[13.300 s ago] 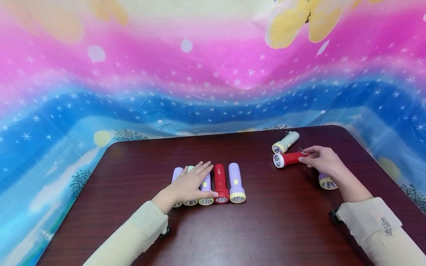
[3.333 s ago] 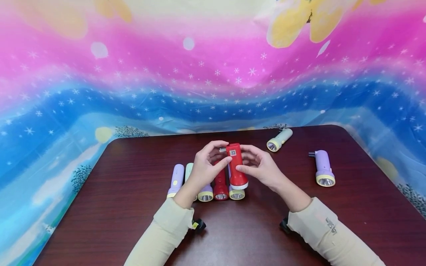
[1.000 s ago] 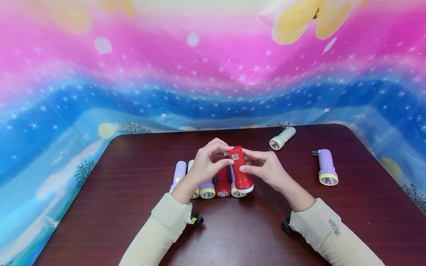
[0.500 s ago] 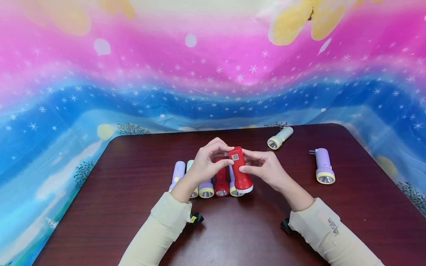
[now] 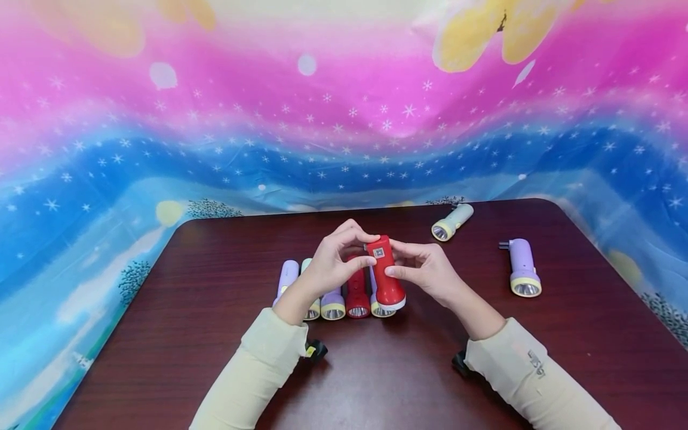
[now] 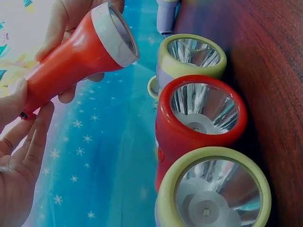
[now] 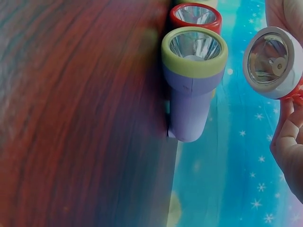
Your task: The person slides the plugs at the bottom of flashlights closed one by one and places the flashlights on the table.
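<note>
Two hands (image 5: 335, 263) (image 5: 427, 272) hold white-rimmed flashlight (image 5: 389, 283) above table (image 5: 387, 376).

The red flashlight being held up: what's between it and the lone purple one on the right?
In the head view, first the right hand gripping the red flashlight, then bare tabletop up to the purple flashlight.

Left fingers (image 5: 355, 233) and right fingers (image 5: 411, 249) bent in facing pinches, both forearms (image 5: 478, 312) angled inward
</note>
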A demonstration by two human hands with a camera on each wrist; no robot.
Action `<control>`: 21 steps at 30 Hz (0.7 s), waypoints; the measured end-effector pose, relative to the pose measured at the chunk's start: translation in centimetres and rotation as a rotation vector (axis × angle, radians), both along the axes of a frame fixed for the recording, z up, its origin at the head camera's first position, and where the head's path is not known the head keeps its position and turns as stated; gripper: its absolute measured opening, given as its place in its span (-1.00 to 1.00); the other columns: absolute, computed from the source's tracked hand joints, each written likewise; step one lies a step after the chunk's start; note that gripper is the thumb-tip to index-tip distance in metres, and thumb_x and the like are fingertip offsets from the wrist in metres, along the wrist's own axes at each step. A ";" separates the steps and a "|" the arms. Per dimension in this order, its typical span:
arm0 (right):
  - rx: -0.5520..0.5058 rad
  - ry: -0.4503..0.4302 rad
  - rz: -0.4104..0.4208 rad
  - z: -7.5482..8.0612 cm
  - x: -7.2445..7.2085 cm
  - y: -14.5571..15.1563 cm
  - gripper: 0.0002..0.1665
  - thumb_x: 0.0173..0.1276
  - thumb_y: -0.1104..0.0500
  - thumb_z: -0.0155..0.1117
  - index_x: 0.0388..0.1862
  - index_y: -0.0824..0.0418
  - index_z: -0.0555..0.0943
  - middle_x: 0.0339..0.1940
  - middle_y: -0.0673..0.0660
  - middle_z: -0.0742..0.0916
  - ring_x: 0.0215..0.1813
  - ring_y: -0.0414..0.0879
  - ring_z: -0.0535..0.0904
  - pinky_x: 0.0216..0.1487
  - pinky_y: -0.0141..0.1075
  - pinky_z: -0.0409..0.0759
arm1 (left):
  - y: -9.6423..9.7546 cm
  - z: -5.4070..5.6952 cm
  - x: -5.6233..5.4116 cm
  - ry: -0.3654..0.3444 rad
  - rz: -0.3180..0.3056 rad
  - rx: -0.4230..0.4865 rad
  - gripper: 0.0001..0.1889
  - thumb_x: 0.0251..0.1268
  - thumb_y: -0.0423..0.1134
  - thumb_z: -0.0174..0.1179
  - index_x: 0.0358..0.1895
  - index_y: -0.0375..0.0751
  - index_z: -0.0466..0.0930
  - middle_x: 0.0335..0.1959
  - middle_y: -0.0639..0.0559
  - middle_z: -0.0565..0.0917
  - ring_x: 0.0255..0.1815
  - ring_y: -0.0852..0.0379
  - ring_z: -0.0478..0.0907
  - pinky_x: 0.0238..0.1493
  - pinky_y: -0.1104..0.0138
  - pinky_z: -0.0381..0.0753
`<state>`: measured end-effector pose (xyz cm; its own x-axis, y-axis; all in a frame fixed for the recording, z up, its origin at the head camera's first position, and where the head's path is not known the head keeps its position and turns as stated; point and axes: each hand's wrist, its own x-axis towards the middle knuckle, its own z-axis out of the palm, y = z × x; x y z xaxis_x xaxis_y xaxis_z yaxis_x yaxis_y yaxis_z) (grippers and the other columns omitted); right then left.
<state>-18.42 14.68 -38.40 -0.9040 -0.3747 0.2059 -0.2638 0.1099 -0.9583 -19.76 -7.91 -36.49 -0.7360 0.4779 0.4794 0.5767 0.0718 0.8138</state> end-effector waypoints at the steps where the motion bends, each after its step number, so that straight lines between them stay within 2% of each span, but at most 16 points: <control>1: 0.002 -0.002 0.000 0.0 0.0 0.0 -0.31 0.25 0.38 0.39 0.37 0.37 0.44 0.18 0.47 0.65 -0.14 -0.21 0.70 -0.10 -0.33 0.72 | 0.0 0.0 0.0 0.002 -0.003 -0.005 -0.61 0.16 -0.48 0.37 0.10 -0.31 0.63 -0.11 -0.10 0.53 0.01 0.04 0.64 0.08 0.29 0.68; 9: 0.031 0.014 -0.011 -0.1 0.0 0.1 -0.32 0.25 0.35 0.40 0.36 0.34 0.46 0.13 0.44 0.68 -0.14 -0.20 0.70 -0.11 -0.33 0.71 | 0.0 0.0 -0.4 0.014 -0.019 -0.046 -0.60 0.18 -0.48 0.35 0.12 -0.31 0.62 -0.10 -0.10 0.52 -0.01 0.02 0.67 0.11 0.30 0.67; 18: 0.009 -0.012 -0.010 -0.2 -0.4 0.2 -0.31 0.24 0.36 0.41 0.37 0.32 0.46 0.12 0.44 0.68 -0.12 -0.20 0.70 -0.10 -0.33 0.72 | 0.2 0.1 -0.7 0.030 -0.021 -0.080 -0.59 0.20 -0.47 0.34 0.15 -0.30 0.60 -0.10 -0.09 0.50 0.00 0.03 0.66 0.11 0.30 0.67; 21: 0.009 -0.012 -0.013 -0.3 -0.6 0.3 -0.31 0.24 0.35 0.42 0.37 0.32 0.46 0.11 0.37 0.71 -0.13 -0.20 0.70 -0.10 -0.33 0.71 | 0.3 0.1 -0.7 0.032 -0.022 -0.085 -0.59 0.21 -0.46 0.34 0.15 -0.30 0.60 -0.10 -0.10 0.50 0.01 0.02 0.66 0.11 0.29 0.67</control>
